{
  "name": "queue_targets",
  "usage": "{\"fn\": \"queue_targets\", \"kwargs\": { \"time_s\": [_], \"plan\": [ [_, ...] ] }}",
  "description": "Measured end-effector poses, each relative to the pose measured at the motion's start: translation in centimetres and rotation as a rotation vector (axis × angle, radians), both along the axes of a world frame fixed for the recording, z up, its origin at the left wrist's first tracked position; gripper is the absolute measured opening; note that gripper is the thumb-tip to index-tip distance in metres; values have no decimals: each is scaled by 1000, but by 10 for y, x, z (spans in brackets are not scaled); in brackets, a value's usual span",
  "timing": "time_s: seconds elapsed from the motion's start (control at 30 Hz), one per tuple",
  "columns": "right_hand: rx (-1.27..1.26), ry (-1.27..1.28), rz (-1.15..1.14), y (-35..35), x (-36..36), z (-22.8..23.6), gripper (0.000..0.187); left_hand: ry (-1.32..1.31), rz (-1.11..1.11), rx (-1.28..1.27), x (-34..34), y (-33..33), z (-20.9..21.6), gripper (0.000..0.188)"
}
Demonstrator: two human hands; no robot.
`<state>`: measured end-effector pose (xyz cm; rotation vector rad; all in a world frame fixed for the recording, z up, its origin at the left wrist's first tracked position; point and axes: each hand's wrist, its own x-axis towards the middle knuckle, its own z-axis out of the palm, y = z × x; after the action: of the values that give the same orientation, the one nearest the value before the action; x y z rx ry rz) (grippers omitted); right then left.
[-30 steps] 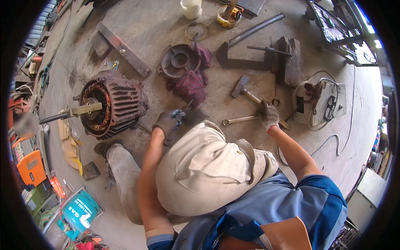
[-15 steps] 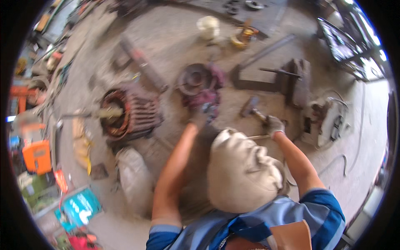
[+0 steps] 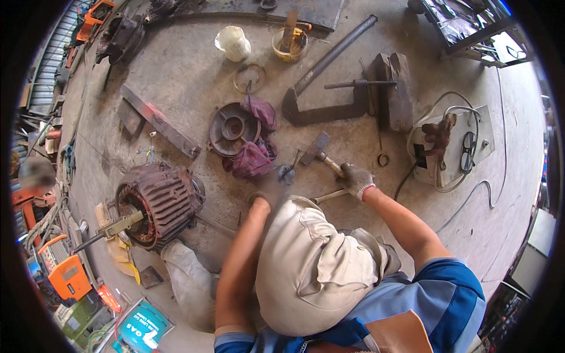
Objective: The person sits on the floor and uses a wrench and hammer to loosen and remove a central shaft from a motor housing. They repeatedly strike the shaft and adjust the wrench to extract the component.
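My right hand (image 3: 356, 181), in a pale knitted glove, is closed round the wooden handle of a hammer (image 3: 316, 147), whose steel head is raised toward the upper left. My left hand (image 3: 274, 183), in a dark-looking glove and blurred, is closed near a purple checked cloth (image 3: 252, 160). A thin dark piece pokes out by its fingertips; I cannot make out what it is. The cloth lies bunched against a round rusty motor end cover (image 3: 233, 129) on the floor. To the left lies a ribbed motor housing (image 3: 166, 200) with copper windings and a rod-like tool in its bore.
A large C-clamp (image 3: 323, 113) and heavy steel blocks (image 3: 393, 88) lie beyond my right hand. A grey box (image 3: 456, 147) with cables and glasses stands right. A steel bar (image 3: 160, 122), a white tub (image 3: 233, 44) and a yellow tub (image 3: 289, 44) lie farther off.
The view has shifted, so the floor items sit farther left. My left hand has come away from the cloth, a little to its lower right. The hammer stays in my right hand.
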<state>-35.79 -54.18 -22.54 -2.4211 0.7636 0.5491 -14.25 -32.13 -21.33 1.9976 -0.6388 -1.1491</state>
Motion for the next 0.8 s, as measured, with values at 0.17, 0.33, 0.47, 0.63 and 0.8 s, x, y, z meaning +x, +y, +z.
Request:
{"fn": "queue_targets", "kwargs": {
  "time_s": [0.17,0.33,0.47,0.63,0.8],
  "plan": [
    [139,230,87,-13,21,19,38,-117,-9,-30,-3,7,-3,22],
    [18,-3,-13,-33,26,22,42,-55,34,16,4,19,15,28],
    [-71,-137,-119,-43,21,20,39,-171,-30,39,9,23,25,30],
    [-77,-245,-217,-61,38,26,40,-177,-46,5,8,27,16,34],
    [55,-145,29,-56,55,24,40,-135,82,34,6,43,11,29]
  ]
}}
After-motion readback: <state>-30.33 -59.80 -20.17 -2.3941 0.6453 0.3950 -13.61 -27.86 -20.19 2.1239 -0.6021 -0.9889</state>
